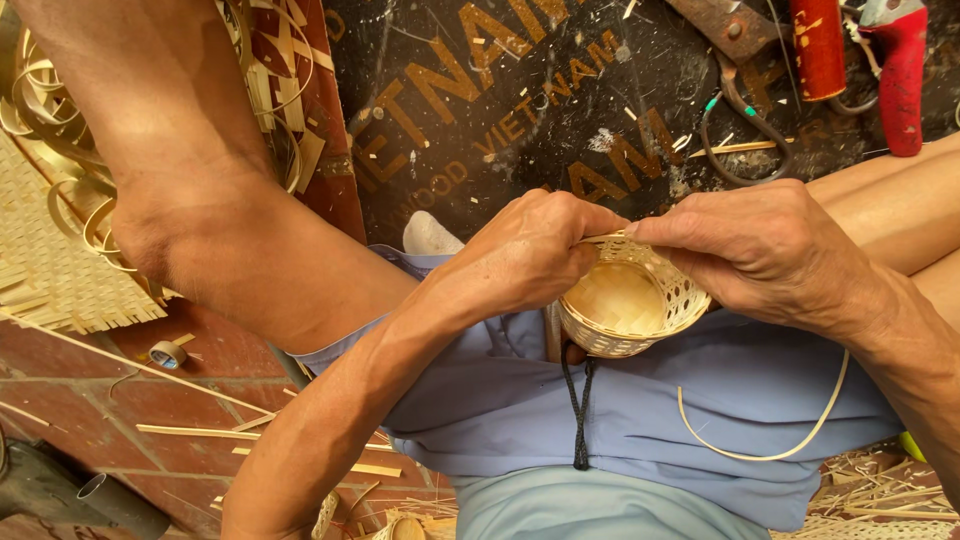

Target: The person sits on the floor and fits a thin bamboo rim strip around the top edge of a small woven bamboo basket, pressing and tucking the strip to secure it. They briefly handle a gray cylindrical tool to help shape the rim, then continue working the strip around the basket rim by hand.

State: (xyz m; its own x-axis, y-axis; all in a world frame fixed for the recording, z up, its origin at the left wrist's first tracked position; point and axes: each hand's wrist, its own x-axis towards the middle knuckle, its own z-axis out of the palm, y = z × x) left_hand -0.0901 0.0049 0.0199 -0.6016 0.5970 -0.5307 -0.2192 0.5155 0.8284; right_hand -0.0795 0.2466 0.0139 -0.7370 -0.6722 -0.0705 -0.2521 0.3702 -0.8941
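1. I see the blue shorts (640, 400) spread widest, directly under both grips; they carry the work in the lap, with no worktop under it.
2. The dark printed board (560, 110) lies on the floor beyond the grips, littered with shavings. Red-handled shears (900, 70) and a rusty cutter (745, 120) rest at its far edge, well apart from the hands.
3. A woven bamboo mat (50, 260) with curled strips lies out past the left grip, behind the bare knee (200, 230).
4. The small bamboo basket (630, 300) sits between the two grips, mouth tilted up toward my view. It is round, so I find no clear long axis. Its near side and underside hang free above the shorts.
5. My left hand (520, 255) is closed on the basket's rim, fingers pinched over the edge.
6. My right hand (770, 250) is closed on the opposite rim, thumb and fingers pressing the weave.
7. A thin bamboo strip (770, 452) loops below the right grip, across the shorts.
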